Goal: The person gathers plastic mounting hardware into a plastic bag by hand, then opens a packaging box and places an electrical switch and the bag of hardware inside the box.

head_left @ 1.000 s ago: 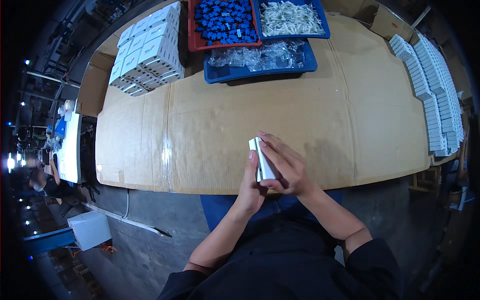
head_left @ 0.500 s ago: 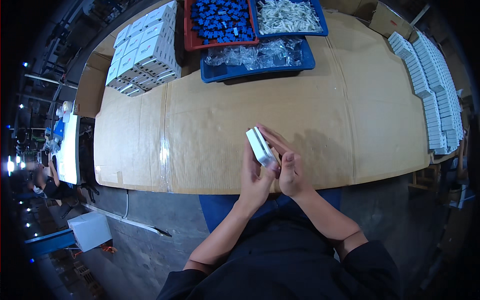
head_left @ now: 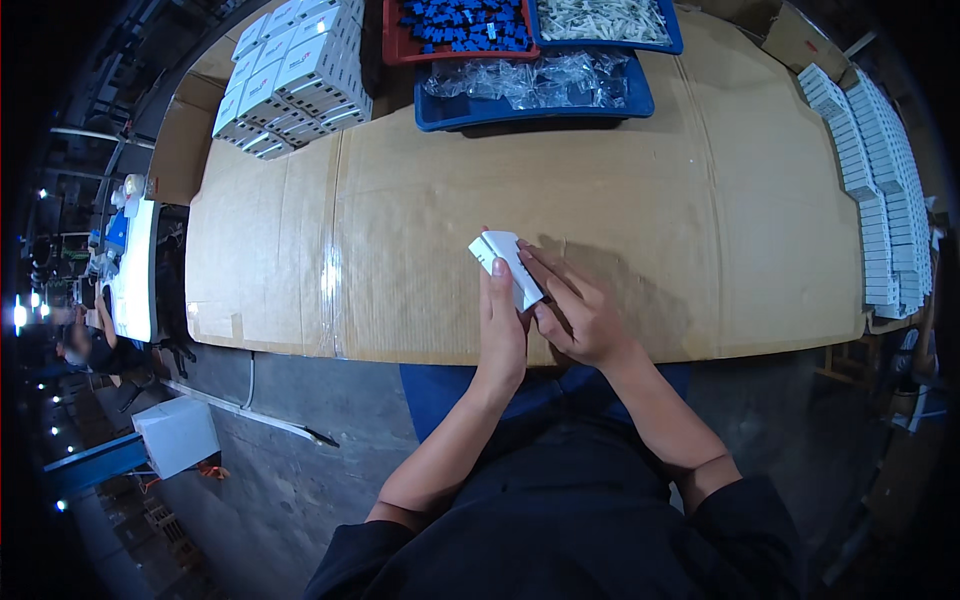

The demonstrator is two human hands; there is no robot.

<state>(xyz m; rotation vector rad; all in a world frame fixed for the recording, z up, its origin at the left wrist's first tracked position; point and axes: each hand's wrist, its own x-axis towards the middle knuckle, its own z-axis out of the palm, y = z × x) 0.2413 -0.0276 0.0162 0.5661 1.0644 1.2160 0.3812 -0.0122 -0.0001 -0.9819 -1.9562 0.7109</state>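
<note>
Between both hands, above the cardboard-covered table, is a small white box [head_left: 513,262] with small dark marks on it. My left hand [head_left: 505,338] grips it from the left, with the thumb laid along its near face. On the other side, the fingers of my right hand [head_left: 588,318] are bent against its right edge, thumb near the lower corner. The box is tilted, its far end pointing up and left. Its underside and the fingertips behind it are hidden.
A block of stacked white boxes [head_left: 300,75] stands at back left. At the back are a red tray [head_left: 400,45] of blue parts, a blue tray [head_left: 675,28] of white parts and a blue tray [head_left: 450,115] of clear plastic bags. White stacks [head_left: 890,190] line the right edge.
The white box has turned in my hands, from showing a narrow side to showing a broad face. My right fingers have curled in from lying flat. The view has shifted slightly.
</note>
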